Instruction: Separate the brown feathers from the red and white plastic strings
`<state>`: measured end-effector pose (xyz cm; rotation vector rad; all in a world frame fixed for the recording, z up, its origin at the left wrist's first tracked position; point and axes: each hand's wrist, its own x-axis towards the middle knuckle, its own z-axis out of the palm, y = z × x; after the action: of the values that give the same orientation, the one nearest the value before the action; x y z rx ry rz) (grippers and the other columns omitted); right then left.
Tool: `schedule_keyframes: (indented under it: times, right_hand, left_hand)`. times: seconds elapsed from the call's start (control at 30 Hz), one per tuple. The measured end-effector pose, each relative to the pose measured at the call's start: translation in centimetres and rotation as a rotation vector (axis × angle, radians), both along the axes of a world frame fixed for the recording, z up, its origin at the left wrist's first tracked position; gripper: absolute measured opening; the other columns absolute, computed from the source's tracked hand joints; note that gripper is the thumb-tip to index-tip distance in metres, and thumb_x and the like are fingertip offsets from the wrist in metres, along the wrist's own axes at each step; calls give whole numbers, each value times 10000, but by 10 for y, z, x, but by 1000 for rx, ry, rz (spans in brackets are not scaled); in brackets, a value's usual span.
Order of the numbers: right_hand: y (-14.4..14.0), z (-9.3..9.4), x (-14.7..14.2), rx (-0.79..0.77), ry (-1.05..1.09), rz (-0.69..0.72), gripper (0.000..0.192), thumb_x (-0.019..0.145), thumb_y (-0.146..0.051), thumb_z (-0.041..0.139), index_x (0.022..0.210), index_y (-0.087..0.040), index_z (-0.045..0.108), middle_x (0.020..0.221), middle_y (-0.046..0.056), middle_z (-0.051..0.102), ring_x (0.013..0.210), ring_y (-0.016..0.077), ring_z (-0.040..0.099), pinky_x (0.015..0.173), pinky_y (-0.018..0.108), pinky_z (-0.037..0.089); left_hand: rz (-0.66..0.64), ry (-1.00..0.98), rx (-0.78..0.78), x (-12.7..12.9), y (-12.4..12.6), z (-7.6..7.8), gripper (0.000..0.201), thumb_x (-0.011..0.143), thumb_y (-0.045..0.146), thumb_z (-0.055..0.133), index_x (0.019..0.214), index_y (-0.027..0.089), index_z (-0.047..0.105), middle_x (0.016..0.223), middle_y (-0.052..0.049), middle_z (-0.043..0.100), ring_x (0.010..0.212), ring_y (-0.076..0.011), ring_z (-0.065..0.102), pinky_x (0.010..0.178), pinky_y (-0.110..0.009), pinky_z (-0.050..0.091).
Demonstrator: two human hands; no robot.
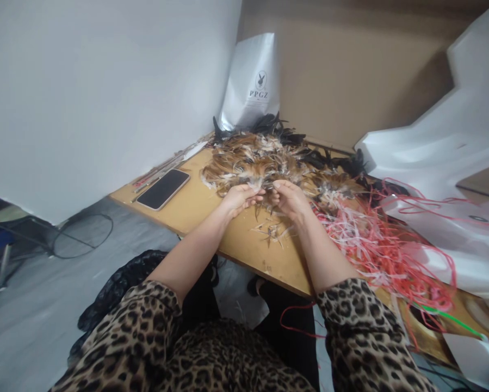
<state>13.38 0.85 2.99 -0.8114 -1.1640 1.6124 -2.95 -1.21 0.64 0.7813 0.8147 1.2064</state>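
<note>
I had the left hand (pixel 239 200) and the right hand (pixel 289 198) both pinched on wispy feathers (pixel 255 182), at the near edge of the big brown feather pile (pixel 248 155) on the tabletop (pixel 250 250)

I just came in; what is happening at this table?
Someone in leopard-print sleeves is at a table, left hand and right hand close together at the near edge of a pile of brown feathers. What they may hold is too small to make out. A phone lies left of the pile, and pinkish-red strings lie to its right.
</note>
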Motion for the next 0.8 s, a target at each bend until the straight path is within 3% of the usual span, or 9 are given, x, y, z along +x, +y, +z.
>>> schedule_keyframes:
  times: [0.2,0.37,0.47,0.63,0.7,0.8]
  right_hand:
    - [-1,-2,1,99,-149,-2,291,545,-339,766,728,-183,602,556,-34,568,473,66,442,479,215,331]
    - [-6,-1,-6,146,-224,7,312,545,-339,765,760,-182,602,602,-28,598,528,87,513,539,225,391]
    - [-6,0,-8,169,-268,-87,307,553,-355,751,761,-184,604,630,-20,603,540,94,509,545,232,398]
    - [-2,0,-3,406,-318,-557,226,653,-387,670,742,-184,627,743,12,632,679,126,538,675,257,429]
    - [-3,2,-2,481,-377,-597,228,677,-406,650,706,-181,634,715,14,626,679,135,533,673,262,423]
    - [-10,2,-9,418,-480,-476,258,657,-426,665,624,-172,634,590,0,582,571,121,486,585,259,392]
  left_hand:
    - [-137,-18,13,0,-2,0,137,724,150,671,830,65,654,849,-110,691,624,-73,637,525,-128,453]
    - [-144,-17,2,2,-3,0,96,717,118,669,782,51,646,715,-74,669,588,-69,625,528,-134,452]
    - [-102,-28,2,3,-2,0,71,725,106,658,769,55,637,679,-60,659,568,-53,608,541,-131,452]
    - [72,-73,14,1,4,0,69,723,118,663,744,67,621,675,-44,652,566,-44,599,548,-127,454]
    - [127,-89,32,1,6,0,69,725,127,662,742,76,619,689,-42,657,577,-43,599,558,-128,456]
    - [170,-86,65,1,7,0,66,729,140,656,747,88,620,695,-37,662,586,-43,598,575,-133,459]
